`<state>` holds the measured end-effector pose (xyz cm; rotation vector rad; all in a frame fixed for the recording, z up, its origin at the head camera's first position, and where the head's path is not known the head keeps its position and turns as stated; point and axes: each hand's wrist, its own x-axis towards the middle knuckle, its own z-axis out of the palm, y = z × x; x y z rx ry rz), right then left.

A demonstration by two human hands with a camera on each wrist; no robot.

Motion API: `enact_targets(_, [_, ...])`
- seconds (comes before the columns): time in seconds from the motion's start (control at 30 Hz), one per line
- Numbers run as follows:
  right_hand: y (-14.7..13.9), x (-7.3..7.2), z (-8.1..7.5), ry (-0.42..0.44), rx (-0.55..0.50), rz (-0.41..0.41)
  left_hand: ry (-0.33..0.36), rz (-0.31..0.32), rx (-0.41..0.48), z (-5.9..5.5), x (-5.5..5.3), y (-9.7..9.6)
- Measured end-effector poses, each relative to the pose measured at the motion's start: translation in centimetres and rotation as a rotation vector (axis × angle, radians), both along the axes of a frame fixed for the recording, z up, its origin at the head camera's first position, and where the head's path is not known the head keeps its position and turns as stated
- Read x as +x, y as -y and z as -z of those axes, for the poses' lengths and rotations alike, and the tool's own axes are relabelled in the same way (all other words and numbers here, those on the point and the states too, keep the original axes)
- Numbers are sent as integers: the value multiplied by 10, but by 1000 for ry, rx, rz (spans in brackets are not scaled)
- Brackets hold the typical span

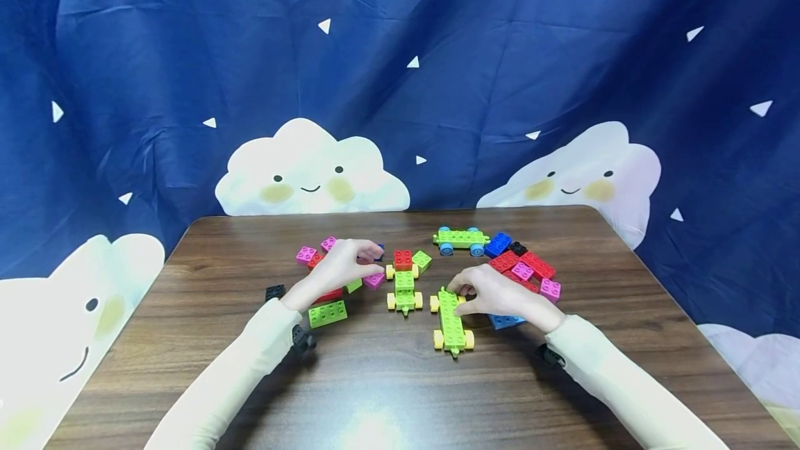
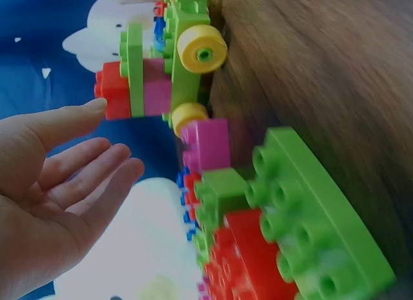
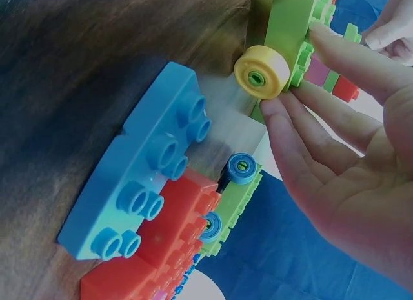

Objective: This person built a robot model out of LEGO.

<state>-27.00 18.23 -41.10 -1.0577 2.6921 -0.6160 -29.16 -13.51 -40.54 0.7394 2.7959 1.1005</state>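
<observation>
The left sleeve and right sleeve are long, plain and pale cream, lightly creased; a small black device sits at each cuff.

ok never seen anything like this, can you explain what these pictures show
No robot: just a person's bare left hand and right hand. A head-worn camera took the wide picture; one on each wrist took the close-ups. On the brown wood-grain table lie colourful plastic bricks, a green toy car base with blue wheels, and a green yellow-wheeled car stacked with bricks. The right hand appears to pinch a flat green plastic base with yellow wheels; the left, open, holds nothing.
</observation>
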Motion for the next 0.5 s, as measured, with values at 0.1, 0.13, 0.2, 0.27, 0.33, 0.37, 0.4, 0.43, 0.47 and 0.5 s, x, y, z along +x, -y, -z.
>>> enact_targets(0.1, [1, 0, 1, 0, -3, 2, -8, -8, -8, 1, 4, 10])
enact_targets(0.13, [1, 0, 1, -2, -4, 1, -16, -10, -11, 1, 6, 13])
enact_targets(0.2, [2, 0, 1, -7, -9, -5, -26, -10, -12, 2, 8, 18])
enact_targets(0.27, [3, 0, 1, -8, -12, -9, -29, -11, -16, 4, 11, 22])
enact_targets(0.33, [4, 1, 1, -11, -15, -13, -28, -16, -19, 6, 14, 24])
enact_targets(0.37, [4, 1, 1, -12, -16, -14, -21, -20, -18, 7, 15, 24])
enact_targets(0.4, [5, 2, 1, -15, -17, -15, -11, -28, -17, 8, 16, 25])
enact_targets(0.43, [5, 2, 1, -16, -17, -16, -10, -29, -20, 10, 16, 25])
enact_targets(0.47, [6, 2, 1, -18, -18, -17, -12, -30, -23, 11, 17, 25])
enact_targets(0.5, [6, 3, 1, -20, -20, -19, -11, -28, -23, 13, 17, 25])
